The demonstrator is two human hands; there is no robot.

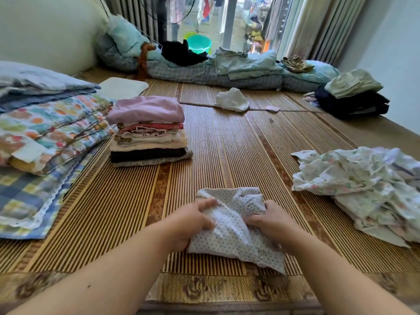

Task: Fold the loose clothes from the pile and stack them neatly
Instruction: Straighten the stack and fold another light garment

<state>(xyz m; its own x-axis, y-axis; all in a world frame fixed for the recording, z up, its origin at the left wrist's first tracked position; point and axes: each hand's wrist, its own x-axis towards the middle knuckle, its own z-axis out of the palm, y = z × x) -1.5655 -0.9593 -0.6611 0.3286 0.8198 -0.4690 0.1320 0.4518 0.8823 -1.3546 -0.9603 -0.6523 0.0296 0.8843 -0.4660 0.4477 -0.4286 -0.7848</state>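
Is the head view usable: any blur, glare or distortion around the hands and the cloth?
Head view: the left hand, right hand and dotted garment look sharp and evenly daylit; no glare on the mat; the glass door behind is bright and soft; wide-angle distortion curves the far edges and stretches the forearms.

Mat w/ stack, pile, dotted garment.

Legible text, labels, brands, numbers, signs: none. At 6 o'clock, dotted garment: dot print only, no readable characters.
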